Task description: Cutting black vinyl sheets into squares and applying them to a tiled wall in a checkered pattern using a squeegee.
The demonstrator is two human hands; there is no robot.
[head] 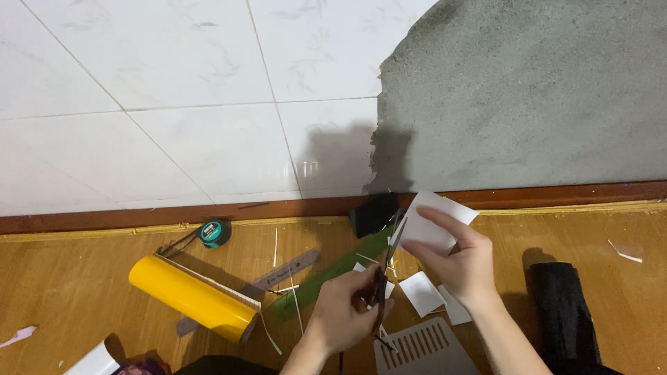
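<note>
My left hand [347, 312] grips a pair of dark scissors [389, 260], blades pointing up toward the wall. My right hand [462, 260] pinches a white sheet of paper [434, 219] by its lower edge, held up in front of the skirting. The scissor tip meets the paper's left edge. Small white paper cut-offs [422, 292] lie on the wooden floor [83, 292] under both hands. A green strip [333, 271] runs diagonally beneath my left hand.
A yellow roll [191, 295] lies left, with a grey ruler [278, 278] and a teal tape measure [215, 233] nearby. A white slotted vent cover [424, 347] sits at the bottom, a black roll [566, 312] at right. The wall [208, 104] is tiled, bare grey plaster [528, 97] beside.
</note>
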